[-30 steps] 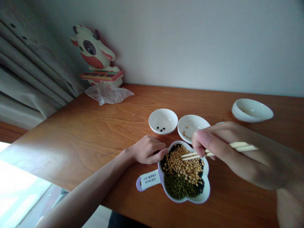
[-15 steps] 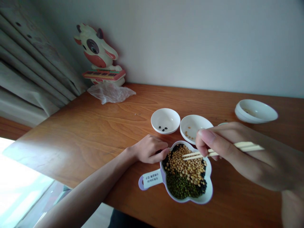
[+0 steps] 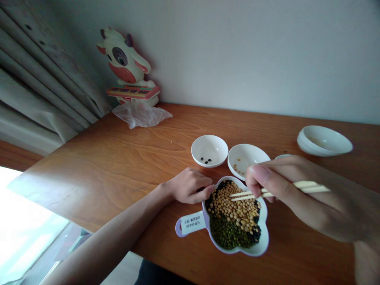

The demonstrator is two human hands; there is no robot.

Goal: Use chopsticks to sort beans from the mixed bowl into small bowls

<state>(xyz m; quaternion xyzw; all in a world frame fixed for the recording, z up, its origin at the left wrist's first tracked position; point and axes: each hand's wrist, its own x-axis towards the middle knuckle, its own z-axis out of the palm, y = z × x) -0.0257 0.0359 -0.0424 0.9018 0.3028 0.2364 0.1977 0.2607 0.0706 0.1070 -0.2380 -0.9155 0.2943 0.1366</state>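
My right hand grips a pair of light wooden chopsticks. Their tips rest among yellow soybeans in a white, lilac-rimmed bowl with a handle; I cannot make out a bean between them. Green mung beans fill its near side, with black beans along the edges. My left hand is closed at the bowl's left rim, thumb and finger on it. Just beyond stand a white bowl with several black beans and another white bowl with several soybeans.
A third bowl's rim shows behind my right hand, mostly hidden. Farther right stand what look like stacked white bowls. A crumpled plastic bag lies before a cow-shaped toy keyboard at the back left, near a curtain.
The whole view has shifted slightly, so everything sits a little farther right. Both hands keep their hold, and the chopstick tips stay among the soybeans.
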